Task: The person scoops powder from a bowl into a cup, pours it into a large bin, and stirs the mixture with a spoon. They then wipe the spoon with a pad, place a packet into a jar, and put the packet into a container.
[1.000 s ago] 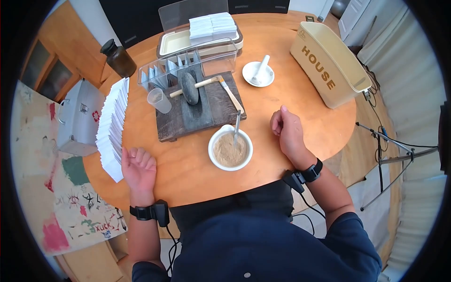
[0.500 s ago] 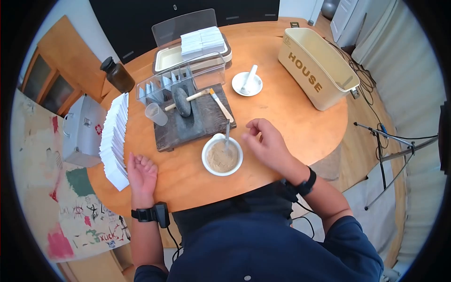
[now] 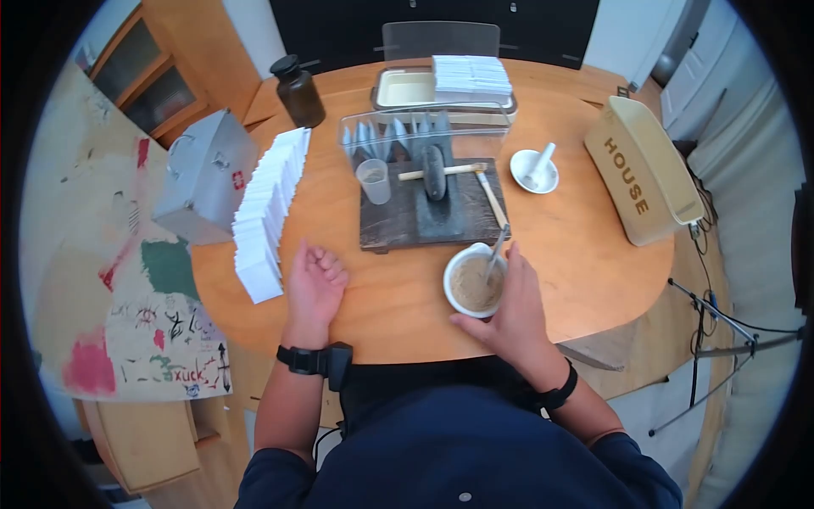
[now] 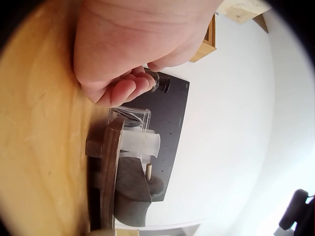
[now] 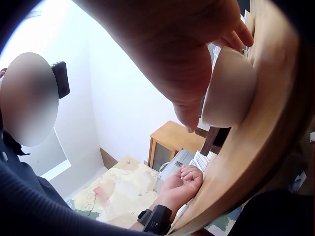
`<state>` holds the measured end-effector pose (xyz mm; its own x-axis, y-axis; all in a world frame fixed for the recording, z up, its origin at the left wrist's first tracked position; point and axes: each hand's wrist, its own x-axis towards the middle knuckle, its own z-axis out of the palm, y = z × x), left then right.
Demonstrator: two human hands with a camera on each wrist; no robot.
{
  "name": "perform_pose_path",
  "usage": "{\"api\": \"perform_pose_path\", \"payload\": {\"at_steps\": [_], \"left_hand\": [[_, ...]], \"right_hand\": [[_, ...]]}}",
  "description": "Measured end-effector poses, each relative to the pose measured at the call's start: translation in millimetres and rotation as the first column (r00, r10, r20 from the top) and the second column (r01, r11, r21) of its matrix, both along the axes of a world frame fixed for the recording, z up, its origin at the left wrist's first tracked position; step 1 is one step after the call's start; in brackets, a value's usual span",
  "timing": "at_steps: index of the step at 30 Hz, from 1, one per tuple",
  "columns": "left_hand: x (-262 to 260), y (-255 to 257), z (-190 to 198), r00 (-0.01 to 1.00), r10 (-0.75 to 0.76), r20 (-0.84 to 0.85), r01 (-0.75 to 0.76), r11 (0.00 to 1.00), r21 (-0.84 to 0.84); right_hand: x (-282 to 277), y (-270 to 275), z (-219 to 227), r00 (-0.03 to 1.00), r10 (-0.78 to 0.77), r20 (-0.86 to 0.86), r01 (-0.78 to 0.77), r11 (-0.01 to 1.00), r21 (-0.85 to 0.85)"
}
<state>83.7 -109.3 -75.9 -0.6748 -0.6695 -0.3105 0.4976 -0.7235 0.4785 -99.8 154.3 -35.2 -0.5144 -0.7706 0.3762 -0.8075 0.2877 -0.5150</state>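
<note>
A white bowl (image 3: 475, 312) of light brown powder, with a spoon (image 3: 498, 246) leaning in it, stands near the table's front edge. My right hand (image 3: 519, 318) is spread at the bowl's right side, fingers along the right and thumb by the near rim. In the right wrist view the hand (image 5: 192, 54) arches beside the bowl (image 5: 231, 91); whether it touches is unclear. My left hand (image 3: 315, 288) rests on the table with loosely curled fingers, holding nothing, right of the white folded papers (image 3: 270, 212). The left wrist view shows this hand (image 4: 133, 49) close up.
Behind the bowl are a dark wooden board (image 3: 381, 225), a grey stone roller (image 3: 435, 174), a brush (image 3: 492, 199) and a plastic cup (image 3: 374, 182). A small white dish (image 3: 543, 185) and HOUSE bin (image 3: 632, 182) stand right; a brown bottle (image 3: 299, 95) stands back left.
My right hand has moved left to the bowl and its fingers have spread. The head view has shifted, so the table items appear further right. My left hand still rests on the table.
</note>
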Motion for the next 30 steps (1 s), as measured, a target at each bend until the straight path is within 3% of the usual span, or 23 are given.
{"api": "perform_pose_path", "payload": {"at_steps": [8,12,15,17,23,26,29,30], "left_hand": [[2,-2,1,1.0,-0.014,0.014,0.013,1.0,0.011],[5,-7,-4,0.995,-0.098,-0.031,0.098,0.995,-0.023],[4,-6,-1,0.999,-0.032,0.021,0.031,0.999,0.02],[4,-6,0,1.0,-0.021,0.022,0.021,1.0,0.0],[4,-5,1,1.0,-0.03,-0.006,0.03,1.0,0.004],[4,-6,0,0.999,-0.03,-0.012,0.03,1.0,0.009],[5,-8,-3,1.0,-0.023,-0.018,0.023,1.0,0.007],[5,-8,-4,0.999,-0.02,-0.03,0.02,1.0,0.004]], "right_hand": [[4,-10,-1,0.998,-0.059,-0.006,0.059,0.998,0.032],[3,-8,-7,0.999,-0.038,0.022,0.039,0.998,-0.053],[-2,6,-8,1.0,-0.017,-0.006,0.017,0.994,-0.109],[-9,21,1,0.995,-0.062,0.076,0.067,0.995,-0.073],[-91,51,-4,0.965,-0.234,-0.118,0.228,0.972,-0.062],[-124,49,-3,0.948,-0.316,-0.045,0.316,0.949,-0.019],[-140,41,-9,0.942,-0.316,-0.117,0.318,0.948,-0.002],[-139,37,-9,0.949,-0.308,-0.066,0.309,0.951,-0.002]]}}
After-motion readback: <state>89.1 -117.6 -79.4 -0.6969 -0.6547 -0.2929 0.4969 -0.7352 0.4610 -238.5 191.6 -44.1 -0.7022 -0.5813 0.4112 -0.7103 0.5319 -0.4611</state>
